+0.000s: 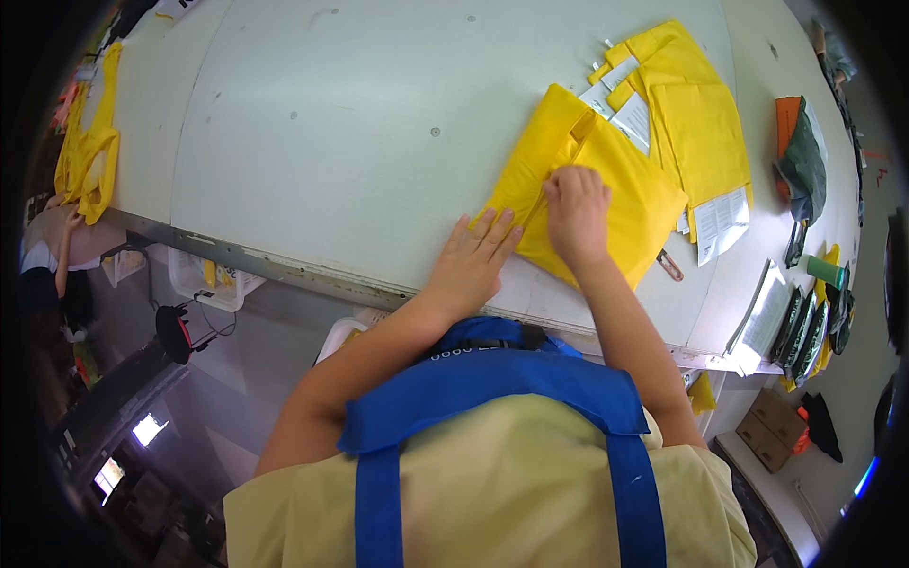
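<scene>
A folded yellow garment (620,194) of smooth cloth lies in front of me at the table's near edge. My right hand (576,213) is closed on top of it, fingers curled at the edge of a fold; the fingertips are partly hidden. Flat beside its left edge rests my left hand (469,263), open, fingertips touching the cloth. Beyond and to the right, several more folded yellow garments (696,128) overlap in a pile, with white printed sheets (721,225) tucked among them. A small reddish-handled tool (670,266) pokes out beside the garment under my right hand.
The pale table (312,161) has a metal front edge. At its right end are a dark green and orange bundle (801,161), a paper stack (759,317), dark packets (800,327) and a green roll (826,272). Far left, another person's hand (72,220) is at a yellow garment (90,156).
</scene>
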A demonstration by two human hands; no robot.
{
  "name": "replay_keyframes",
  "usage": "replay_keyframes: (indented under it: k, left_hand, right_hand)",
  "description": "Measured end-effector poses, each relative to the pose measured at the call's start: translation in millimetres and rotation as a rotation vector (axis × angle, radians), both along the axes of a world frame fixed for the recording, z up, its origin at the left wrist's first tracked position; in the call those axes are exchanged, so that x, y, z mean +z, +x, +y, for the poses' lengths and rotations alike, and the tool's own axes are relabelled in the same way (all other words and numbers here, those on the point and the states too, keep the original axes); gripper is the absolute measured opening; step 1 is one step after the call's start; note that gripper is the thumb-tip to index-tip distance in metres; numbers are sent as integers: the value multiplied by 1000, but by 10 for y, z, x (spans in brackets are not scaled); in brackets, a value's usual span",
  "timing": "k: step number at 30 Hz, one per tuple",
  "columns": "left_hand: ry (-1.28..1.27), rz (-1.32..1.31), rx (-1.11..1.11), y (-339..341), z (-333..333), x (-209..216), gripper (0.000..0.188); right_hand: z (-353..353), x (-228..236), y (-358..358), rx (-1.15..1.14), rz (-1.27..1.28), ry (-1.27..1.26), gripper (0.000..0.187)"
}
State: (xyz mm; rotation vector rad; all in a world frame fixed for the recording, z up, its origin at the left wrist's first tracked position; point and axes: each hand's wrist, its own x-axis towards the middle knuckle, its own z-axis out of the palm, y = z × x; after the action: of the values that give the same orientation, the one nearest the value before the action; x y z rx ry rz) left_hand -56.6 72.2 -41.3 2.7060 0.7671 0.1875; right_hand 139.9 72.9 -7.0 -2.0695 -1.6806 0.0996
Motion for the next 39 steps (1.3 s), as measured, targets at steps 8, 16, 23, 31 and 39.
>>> replay_keyframes:
  k: [8, 16, 23, 31, 39]
  left_hand:
    - [-3, -40, 16, 90, 4, 36, 70]
    - [-98, -47, 9, 71, -8, 127, 68]
    - [-1368, -641, 600, 427, 482, -99, 66]
    - [-2202, -442, -32, 513, -19, 1175, 65]
    - [-1774, 29, -649, 670, -625, 1570, 74]
  right_hand:
    - [249, 42, 247, -78, -50, -26, 10]
    - [608, 52, 733, -132, 39, -96, 14]
    - [-458, -179, 141, -108, 104, 113, 52]
    - [-1338, 1195, -197, -357, 279, -85, 82]
    - [-3691, 2083, 375, -812, 984, 681, 50]
